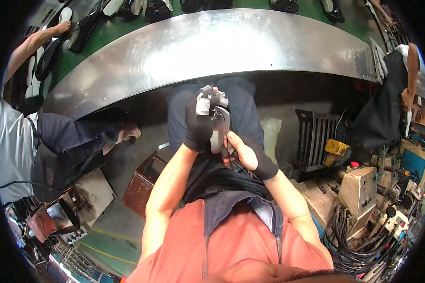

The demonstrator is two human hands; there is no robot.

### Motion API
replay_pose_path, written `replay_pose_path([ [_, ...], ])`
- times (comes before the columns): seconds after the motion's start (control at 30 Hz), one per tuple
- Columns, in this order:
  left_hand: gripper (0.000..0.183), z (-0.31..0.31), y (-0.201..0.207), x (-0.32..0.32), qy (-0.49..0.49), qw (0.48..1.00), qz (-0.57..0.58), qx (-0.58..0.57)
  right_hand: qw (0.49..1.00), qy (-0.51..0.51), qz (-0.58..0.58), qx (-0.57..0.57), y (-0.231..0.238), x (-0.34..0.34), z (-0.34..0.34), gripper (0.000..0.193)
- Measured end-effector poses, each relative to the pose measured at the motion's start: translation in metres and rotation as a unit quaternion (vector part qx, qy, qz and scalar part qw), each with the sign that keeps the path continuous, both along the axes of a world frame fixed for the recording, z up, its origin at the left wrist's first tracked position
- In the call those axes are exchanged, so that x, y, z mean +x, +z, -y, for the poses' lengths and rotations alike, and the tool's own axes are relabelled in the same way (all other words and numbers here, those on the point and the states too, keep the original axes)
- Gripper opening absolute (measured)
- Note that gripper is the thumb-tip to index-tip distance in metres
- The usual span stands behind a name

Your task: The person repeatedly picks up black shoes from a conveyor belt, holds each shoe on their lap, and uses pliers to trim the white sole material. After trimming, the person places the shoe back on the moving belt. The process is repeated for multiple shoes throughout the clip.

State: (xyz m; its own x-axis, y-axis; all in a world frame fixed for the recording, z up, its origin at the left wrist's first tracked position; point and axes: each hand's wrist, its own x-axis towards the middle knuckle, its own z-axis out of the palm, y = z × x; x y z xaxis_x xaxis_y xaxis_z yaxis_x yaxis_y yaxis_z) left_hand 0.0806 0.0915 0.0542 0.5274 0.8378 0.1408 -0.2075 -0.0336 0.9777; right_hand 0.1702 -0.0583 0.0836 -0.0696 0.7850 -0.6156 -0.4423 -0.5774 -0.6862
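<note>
In front of my lap, both hands hold a dark shoe [217,140] with a smooth greyish part turned up; much of it is hidden by my hands. My left hand [202,113], in a black glove with whitish tape round the fingers, is closed over its far end. Lower and to the right, my right hand [245,153] wears a black wrist-and-palm cover. Its thumb lies along the near end of the shoe, and the other fingers are curled beneath, mostly out of sight. A curved dark edge shows by the left fingers; I cannot tell what it is.
A metal ledge [212,47] curves ahead of my knees, with a green belt [250,10] bearing several shoes beyond. Co-workers sit left and right. A brown box [144,186] stands left on the floor; right are a black slatted crate [318,137] and a machine with a red button [359,186].
</note>
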Motion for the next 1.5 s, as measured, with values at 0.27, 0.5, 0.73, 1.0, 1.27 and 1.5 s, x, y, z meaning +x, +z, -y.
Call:
replay_pose_path([
  [0.27,0.042,0.002,0.002,-0.019,-0.051,0.998,0.04,0.003,0.891,-0.036,0.428,0.146,-0.033,-0.045,0.016,0.023],
  [0.5,0.077,0.085,0.05,-0.064,0.007,0.961,0.06,-0.27,0.808,0.227,0.454,0.299,-0.033,-0.03,0.119,0.031],
  [0.73,0.067,0.081,0.043,-0.07,-0.108,0.993,0.014,-0.042,0.79,0.175,0.495,0.317,-0.05,-0.037,0.159,0.034],
  [1.0,0.069,0.091,0.045,-0.074,-0.036,0.992,-0.018,-0.116,0.775,0.21,0.489,0.341,-0.043,-0.02,0.154,0.04],
  [1.27,0.086,0.114,-0.051,-0.091,-0.026,0.971,0.039,-0.233,0.758,0.212,0.464,0.405,-0.054,-0.003,0.123,0.044],
  [1.5,0.048,0.068,0.008,-0.083,-0.075,0.889,0.158,-0.422,0.878,0.199,0.388,0.196,0.044,-0.003,0.071,0.034],
])
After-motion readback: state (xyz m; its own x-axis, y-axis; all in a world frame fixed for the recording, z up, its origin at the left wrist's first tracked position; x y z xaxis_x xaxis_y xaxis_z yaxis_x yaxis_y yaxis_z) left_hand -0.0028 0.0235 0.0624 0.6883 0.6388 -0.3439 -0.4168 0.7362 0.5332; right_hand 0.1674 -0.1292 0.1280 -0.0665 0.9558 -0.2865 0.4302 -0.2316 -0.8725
